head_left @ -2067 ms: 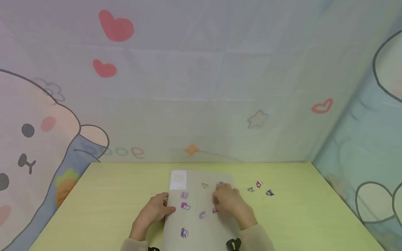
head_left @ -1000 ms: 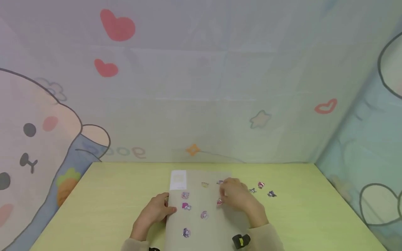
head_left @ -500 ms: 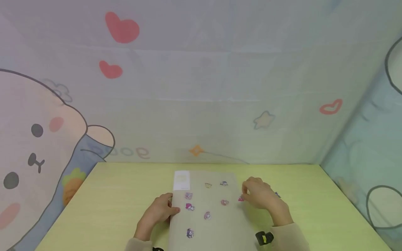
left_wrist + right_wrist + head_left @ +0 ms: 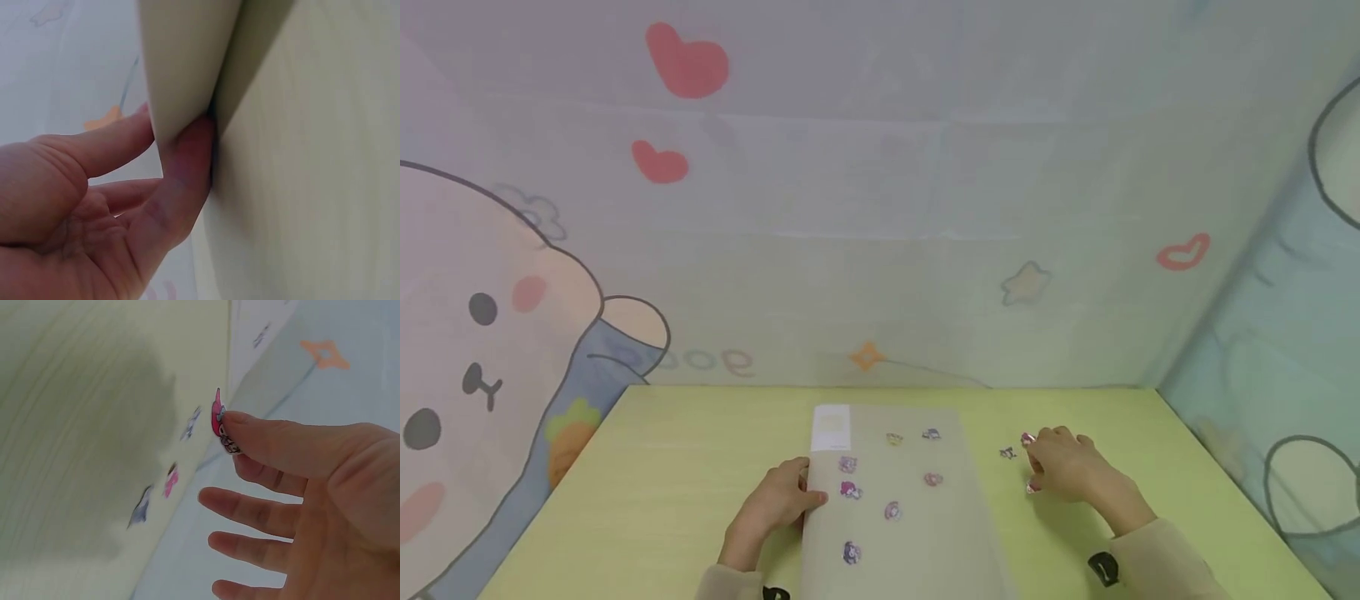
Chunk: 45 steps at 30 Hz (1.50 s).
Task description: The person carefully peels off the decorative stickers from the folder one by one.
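Note:
My left hand (image 4: pixel 781 497) holds the left edge of a large beige card sheet (image 4: pixel 910 550), thumb on top and fingers beneath. In the left wrist view, the raised edge of the sheet shows between the thumb and fingers. To the right of the sheet, my right hand (image 4: pixel 1067 467) pinches a small pink cartoon sticker (image 4: pixel 217 419) between thumb and index finger, the other fingers apart. Near it on the table lie a pink sticker (image 4: pixel 171 480), a dark sticker (image 4: pixel 141 507) and a small pale-and-dark sticker (image 4: pixel 191 423). The dark one is hidden behind the hand in the head view.
Several cartoon stickers, among them a pink-haired one (image 4: pixel 850 490) and a purple one (image 4: pixel 851 552), lie spread over the sheet. A white rectangle (image 4: pixel 831 427) is at its far left corner. Behind the yellow-green table (image 4: pixel 685 442) hangs a printed cloth backdrop (image 4: pixel 880 208).
My right hand has moved right, from over the card sheet to over the loose stickers on the table, with the pink sticker in its fingers. My left hand has stayed at the sheet's edge.

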Available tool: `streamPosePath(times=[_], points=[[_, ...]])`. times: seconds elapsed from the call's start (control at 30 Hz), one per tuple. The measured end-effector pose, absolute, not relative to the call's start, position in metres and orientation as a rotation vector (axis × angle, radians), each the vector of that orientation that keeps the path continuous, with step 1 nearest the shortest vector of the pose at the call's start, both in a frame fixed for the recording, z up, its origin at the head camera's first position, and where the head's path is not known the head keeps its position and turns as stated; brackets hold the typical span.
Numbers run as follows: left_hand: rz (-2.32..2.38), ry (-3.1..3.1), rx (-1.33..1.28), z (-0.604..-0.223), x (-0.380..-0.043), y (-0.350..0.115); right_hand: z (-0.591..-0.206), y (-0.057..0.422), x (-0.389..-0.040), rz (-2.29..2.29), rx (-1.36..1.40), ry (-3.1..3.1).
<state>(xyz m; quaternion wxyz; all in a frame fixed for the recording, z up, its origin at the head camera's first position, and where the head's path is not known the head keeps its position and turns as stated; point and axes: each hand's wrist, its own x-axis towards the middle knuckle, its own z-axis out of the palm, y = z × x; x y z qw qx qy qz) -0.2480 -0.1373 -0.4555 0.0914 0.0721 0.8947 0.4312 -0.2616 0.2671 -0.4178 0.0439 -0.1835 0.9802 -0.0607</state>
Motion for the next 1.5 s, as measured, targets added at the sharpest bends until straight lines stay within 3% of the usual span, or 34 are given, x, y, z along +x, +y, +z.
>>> streamPosePath(times=[0.97, 1.5], points=[[1.333, 2.6, 0.231, -0.461, -0.25, -0.137, -0.447, 0.288, -0.283, 0.152, -0.571, 3.133], [1.336, 2.612, 0.239, -0.461, -0.25, -0.136, -0.425, 0.245, -0.292, 0.192, -0.821, 3.13]])
